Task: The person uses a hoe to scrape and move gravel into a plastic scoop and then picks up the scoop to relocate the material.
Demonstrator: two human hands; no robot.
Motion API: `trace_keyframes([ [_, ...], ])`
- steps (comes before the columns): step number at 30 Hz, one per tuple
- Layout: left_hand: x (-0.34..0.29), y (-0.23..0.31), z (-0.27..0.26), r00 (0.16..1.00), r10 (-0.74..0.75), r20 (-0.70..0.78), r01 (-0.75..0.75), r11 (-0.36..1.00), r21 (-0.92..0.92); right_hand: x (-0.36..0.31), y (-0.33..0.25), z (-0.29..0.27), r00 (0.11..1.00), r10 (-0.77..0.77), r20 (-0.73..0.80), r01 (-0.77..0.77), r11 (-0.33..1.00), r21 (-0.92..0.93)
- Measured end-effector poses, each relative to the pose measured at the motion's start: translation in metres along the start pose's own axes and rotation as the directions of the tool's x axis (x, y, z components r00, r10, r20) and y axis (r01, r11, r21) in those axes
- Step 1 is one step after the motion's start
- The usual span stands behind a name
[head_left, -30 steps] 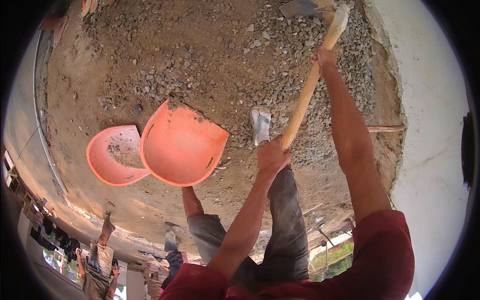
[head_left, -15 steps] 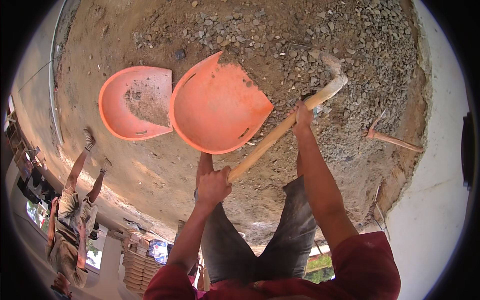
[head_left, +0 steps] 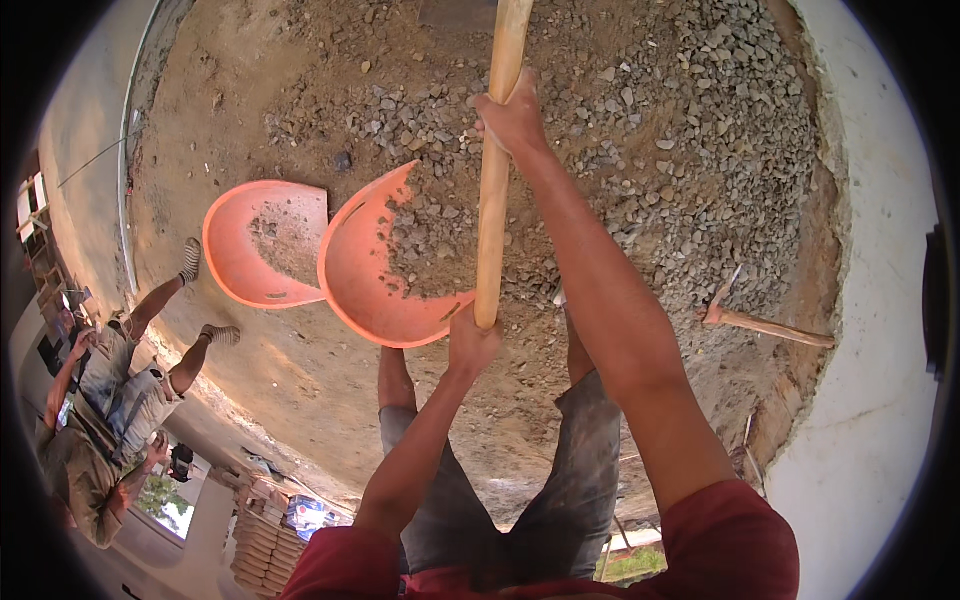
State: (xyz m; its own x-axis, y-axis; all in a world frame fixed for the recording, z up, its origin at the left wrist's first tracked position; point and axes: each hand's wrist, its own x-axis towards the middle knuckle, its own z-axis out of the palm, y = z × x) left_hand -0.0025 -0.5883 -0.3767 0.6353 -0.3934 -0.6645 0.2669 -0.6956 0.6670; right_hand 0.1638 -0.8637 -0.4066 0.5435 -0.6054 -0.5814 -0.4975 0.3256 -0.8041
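Note:
Both my hands grip the pale wooden handle of a hoe, which stands nearly upright across the middle of the view. My left hand is closed around its lower end, beside the rim of an orange scoop-shaped pan. Farther up the handle, my right hand is wrapped around it. A dark blade shows partly at the top edge; the handle's far end is cut off. Soil and gravel cover much of the pan's open side. A second orange pan touches it on the left, with some gravel inside.
Loose gravel spreads over the ground at the right, beside a pale wall. A small pick-like tool with a wooden handle lies there. At the left stands another person, with stacked sacks farther along.
The hoe has swung up and left, from slanting over the gravel at right to nearly upright. Soil and gravel now lie in the right-hand pan, which held little before. The other person has shifted.

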Motion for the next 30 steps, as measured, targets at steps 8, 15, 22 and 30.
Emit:
trace_keyframes([
  [8, 0.087, 0.096, 0.059, 0.99, -0.139, 0.029, 0.142, 0.944, -0.299, 0.068, 0.037, -0.01, 0.992, 0.119, 0.035, -0.081, 0.835, -0.545],
  [15, -0.024, 0.021, -0.101, 0.95, -0.229, 0.214, 0.249, 0.966, -0.07, -0.079, 0.079, 0.078, 0.939, 0.291, -0.185, -0.343, 0.83, -0.439],
  [22, -0.113, -0.035, -0.274, 0.895, -0.303, 0.328, 0.213, 0.935, 0.283, -0.224, 0.091, 0.17, 0.846, 0.51, -0.154, -0.511, 0.859, 0.039],
  [30, -0.265, -0.181, -0.385, 0.833, -0.507, 0.222, 0.401, 0.829, 0.39, -0.306, 0.168, 0.236, 0.717, 0.696, 0.039, -0.638, 0.631, 0.441],
])
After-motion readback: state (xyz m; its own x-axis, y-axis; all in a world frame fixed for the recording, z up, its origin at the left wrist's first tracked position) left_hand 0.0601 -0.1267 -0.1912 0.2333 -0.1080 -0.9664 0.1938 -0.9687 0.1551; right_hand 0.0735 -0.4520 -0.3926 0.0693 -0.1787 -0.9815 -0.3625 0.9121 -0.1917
